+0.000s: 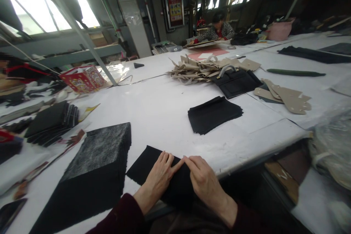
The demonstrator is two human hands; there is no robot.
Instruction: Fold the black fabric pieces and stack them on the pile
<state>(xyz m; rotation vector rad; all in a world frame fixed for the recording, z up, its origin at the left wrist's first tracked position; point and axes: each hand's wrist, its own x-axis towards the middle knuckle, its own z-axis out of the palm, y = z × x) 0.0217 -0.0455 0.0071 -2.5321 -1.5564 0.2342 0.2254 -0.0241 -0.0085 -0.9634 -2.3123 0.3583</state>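
Note:
At the table's near edge lies a black fabric piece [145,164], partly hanging over the edge. Bent over it, my left hand [161,175] has its fingers closed on the cloth, with one finger stretched toward my right hand. My right hand [203,179] is closed in a pinch at the fabric's edge, and its fingertips meet those of the left. To the left lies a stack of larger black fabric pieces [93,186] with a grey fuzzy sheet [95,150] showing at the top. Farther off rests a neat stack of cut black pieces [215,114].
Beyond the stack lie a black bag panel [238,83] with a grey handle, a heap of beige pieces [194,69], beige straps [287,97] and a long green cucumber-like thing [296,72]. A red box [82,79] stands left by a slanted pole. Another person [218,31] works across the table.

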